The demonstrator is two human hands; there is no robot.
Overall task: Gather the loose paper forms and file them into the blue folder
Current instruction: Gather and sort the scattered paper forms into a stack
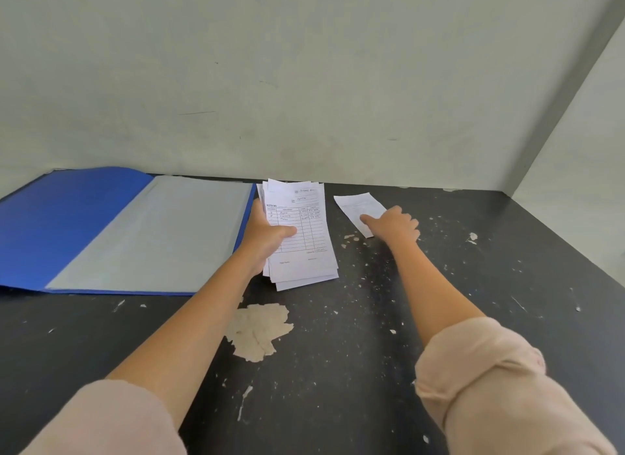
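Left hand (pixel 267 233) at frame centre is clamped on a stack of forms (pixel 301 231): thumb across the top sheet, fingers hidden under the pile. The top form is a ruled table w/ handwriting, too small to read beyond "NOTA NO". Sheets are fanned unevenly, lower edges sticking out, and the stack's count can't be told.

Right hand (pixel 394 224), right of centre, is on a single loose form (pixel 358 211), fingertips pressing its near end on the black table (pixel 439 319). Fingers are curled together over the paper; whether it's pinched or just pinned flat can't be told, as the knuckles cover that corner. The print on it is too faint to make out.

Blue folder (pixel 67 224) lies open at left, its left edge cut off by the frame, w/ a pale grey inner sheet (pixel 152 231) just beside the stack. Table paint is chipped, w/ a big bare patch (pixel 258 331) below centre. Pink rolled sleeves (pixel 490 380) run out of frame at the bottom.
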